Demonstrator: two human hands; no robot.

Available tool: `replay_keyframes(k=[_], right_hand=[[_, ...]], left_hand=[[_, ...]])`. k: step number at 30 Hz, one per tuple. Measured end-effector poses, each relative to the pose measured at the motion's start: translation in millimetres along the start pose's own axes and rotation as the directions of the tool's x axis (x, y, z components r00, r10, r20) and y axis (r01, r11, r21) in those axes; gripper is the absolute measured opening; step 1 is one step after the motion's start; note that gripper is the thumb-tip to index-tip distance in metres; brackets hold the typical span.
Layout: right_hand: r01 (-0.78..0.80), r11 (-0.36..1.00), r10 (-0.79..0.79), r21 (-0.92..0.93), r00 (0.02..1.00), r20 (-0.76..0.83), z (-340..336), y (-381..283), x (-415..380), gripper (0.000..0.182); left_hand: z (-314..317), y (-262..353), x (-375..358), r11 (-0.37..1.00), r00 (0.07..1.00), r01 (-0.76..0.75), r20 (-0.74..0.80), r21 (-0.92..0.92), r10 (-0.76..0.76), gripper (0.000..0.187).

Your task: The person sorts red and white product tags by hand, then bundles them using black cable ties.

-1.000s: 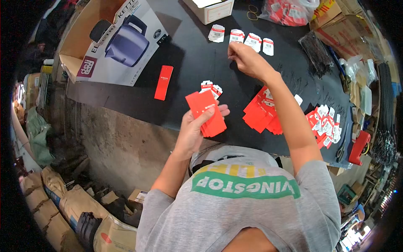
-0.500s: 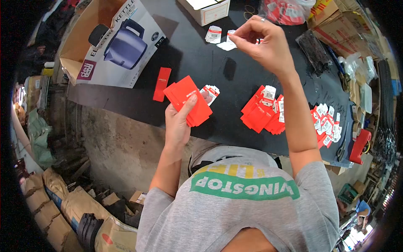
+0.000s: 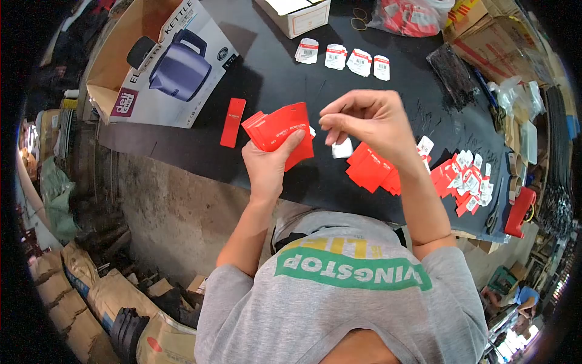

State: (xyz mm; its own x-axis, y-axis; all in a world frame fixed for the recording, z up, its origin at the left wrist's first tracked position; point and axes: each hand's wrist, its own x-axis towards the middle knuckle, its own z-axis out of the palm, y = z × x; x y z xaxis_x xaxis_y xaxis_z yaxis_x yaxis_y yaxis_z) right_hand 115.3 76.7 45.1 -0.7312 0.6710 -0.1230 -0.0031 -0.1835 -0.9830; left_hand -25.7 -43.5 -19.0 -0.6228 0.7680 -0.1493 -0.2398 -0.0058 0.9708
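My left hand [image 3: 268, 165] grips a fanned stack of red cards [image 3: 280, 132], thumb on top. Just right of it, my right hand [image 3: 364, 118] is raised with thumb and fingers pinched; a thin dark strand shows at the fingertips, and a white tag [image 3: 342, 149] hangs below them. Under my right forearm lies a pile of red cards [image 3: 371, 168] on the black table [image 3: 267, 67]. Farther right is a heap of red cards with white barcode tags [image 3: 470, 176]. Small stacks of white tags [image 3: 336, 57] form a row beyond my hands.
A kettle box [image 3: 176, 67] stands at the left, near a single red strip [image 3: 233, 122]. At the back are a white carton [image 3: 295, 17] and a plastic bag of red tags [image 3: 412, 15]. Scissors [image 3: 493, 217] and a red tool [image 3: 520, 212] lie at the right edge.
My right hand has come down from the tag row toward the cards, with a white tag now below it. My left hand has shifted slightly right and tilted the stack.
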Motion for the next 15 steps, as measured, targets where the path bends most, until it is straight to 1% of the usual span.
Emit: replay_keyframes(k=[1,3,4,6,7,9,10,12,15], right_hand=[[-0.012,0.999,0.012,0.030,1.000,-0.019,3,10,0,0.012],[-0.045,0.995,0.049,0.092,0.998,-0.042,8,21,-1,0.015],[-0.062,0.991,0.068,0.121,0.997,-0.046,11,24,-3,0.015],[-0.126,0.975,0.126,0.182,0.992,0.009,12,24,-6,0.015],[-0.125,0.975,0.126,0.183,0.992,0.007,11,22,-7,0.015],[-0.265,0.952,0.246,0.155,0.960,0.132,7,18,-8,0.017],[-0.264,0.952,0.246,0.156,0.961,0.128,5,18,-8,0.017],[-0.330,0.934,0.314,0.136,0.941,0.124,1,19,-7,0.018],[-0.322,0.934,0.311,0.157,0.946,0.089,0,20,-9,0.019]], left_hand=[[2,2,0,1.000,1.000,0.000,0.001,0.001,0.000,0.017],[6,6,-2,0.956,0.983,-0.183,0.019,0.231,0.184,0.015],[7,6,-2,0.955,0.983,-0.185,0.021,0.231,0.185,0.015],[9,6,-4,0.948,0.968,-0.249,0.030,0.201,0.248,0.013],[9,7,-4,0.948,0.968,-0.249,0.032,0.201,0.247,0.013],[9,9,-4,0.928,0.953,-0.302,0.103,0.217,0.286,0.011],[8,8,-3,0.929,0.953,-0.302,0.107,0.216,0.285,0.011],[6,5,-2,0.910,0.932,-0.351,0.176,0.219,0.317,0.012],[5,3,-2,0.892,0.924,-0.366,0.216,0.267,0.315,0.012]])
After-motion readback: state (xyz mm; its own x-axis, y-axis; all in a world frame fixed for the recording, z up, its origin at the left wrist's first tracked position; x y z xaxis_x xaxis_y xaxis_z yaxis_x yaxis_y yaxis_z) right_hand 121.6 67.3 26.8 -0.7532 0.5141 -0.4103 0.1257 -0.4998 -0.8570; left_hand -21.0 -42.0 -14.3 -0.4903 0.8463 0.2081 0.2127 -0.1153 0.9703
